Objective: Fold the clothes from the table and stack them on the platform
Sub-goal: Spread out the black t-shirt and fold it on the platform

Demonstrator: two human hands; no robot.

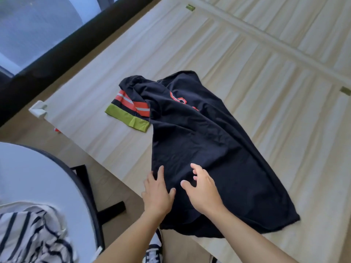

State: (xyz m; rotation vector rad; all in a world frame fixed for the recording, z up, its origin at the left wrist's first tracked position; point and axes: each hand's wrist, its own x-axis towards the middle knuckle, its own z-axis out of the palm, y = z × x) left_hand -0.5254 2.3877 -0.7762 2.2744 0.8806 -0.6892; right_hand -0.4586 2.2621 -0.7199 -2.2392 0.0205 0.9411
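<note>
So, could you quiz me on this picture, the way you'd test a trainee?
1. True or false: the dark navy shirt with orange lettering lies on the cream cloth-covered platform.
2. What lies on the round white table? A) a striped white-and-navy garment; B) a red towel; C) a pair of jeans.
3. Fill in: the end band of the shirt's striped sleeve is coloured ____.

Key: 1 true; 2 A; 3 green.
</note>
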